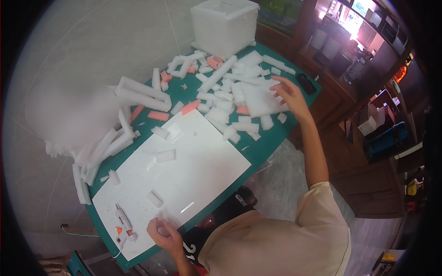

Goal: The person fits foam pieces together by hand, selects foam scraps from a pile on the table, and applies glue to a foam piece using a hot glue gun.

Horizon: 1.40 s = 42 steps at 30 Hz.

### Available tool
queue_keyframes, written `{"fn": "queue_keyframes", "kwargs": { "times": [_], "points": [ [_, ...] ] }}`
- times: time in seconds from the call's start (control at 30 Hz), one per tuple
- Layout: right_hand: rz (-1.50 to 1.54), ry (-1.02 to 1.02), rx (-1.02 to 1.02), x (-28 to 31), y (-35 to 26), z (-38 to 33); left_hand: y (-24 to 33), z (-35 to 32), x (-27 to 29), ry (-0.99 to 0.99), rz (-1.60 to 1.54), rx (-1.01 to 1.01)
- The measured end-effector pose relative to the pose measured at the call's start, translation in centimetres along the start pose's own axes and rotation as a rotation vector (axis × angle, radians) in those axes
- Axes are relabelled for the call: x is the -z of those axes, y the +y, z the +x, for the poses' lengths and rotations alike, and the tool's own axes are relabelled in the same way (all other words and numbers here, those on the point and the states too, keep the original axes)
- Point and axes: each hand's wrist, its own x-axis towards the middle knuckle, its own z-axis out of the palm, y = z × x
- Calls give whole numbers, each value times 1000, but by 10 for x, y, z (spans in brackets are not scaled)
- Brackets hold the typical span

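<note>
My right hand (289, 93) reaches far across the green table (258, 152), fingers spread over a flat white foam slab (260, 99) among several white foam scraps (221, 99). My left hand (164, 233) rests near the front edge of a large white board (193, 165), its fingers curled around a small white foam piece (162, 229). A white glue gun with an orange tip (123, 222) lies on the board just left of that hand.
A big white foam cube (224, 25) stands at the table's far end. Long foam strips (138, 94) and orange foam bits (159, 116) lie along the left side. Small foam blocks (165, 155) sit on the board. Wooden cabinets (368, 152) stand to the right.
</note>
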Motion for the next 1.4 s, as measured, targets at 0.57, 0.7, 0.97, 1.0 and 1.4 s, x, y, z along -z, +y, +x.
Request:
{"fn": "queue_keyframes", "kwargs": {
  "times": [0.57, 0.7, 0.97, 1.0, 1.4],
  "points": [
    [-1038, -396, 557, -169, 11, 115, 0, 0, -3, 26, 15, 11],
    [-1132, -251, 648, -158, 11, 112, 1, 0, -2, 4, 9, -3],
    [-1180, -135, 462, -106, -9, 124, 2, 2, 0, -16, 13, -34],
    [-1183, -131, 456, -96, -2, 129, 2, 2, -1, -11, 18, -35],
    [-665, 194, 48, 36, 81, 121, 1, 2, -1, -11, 27, -7]
  ]
}}
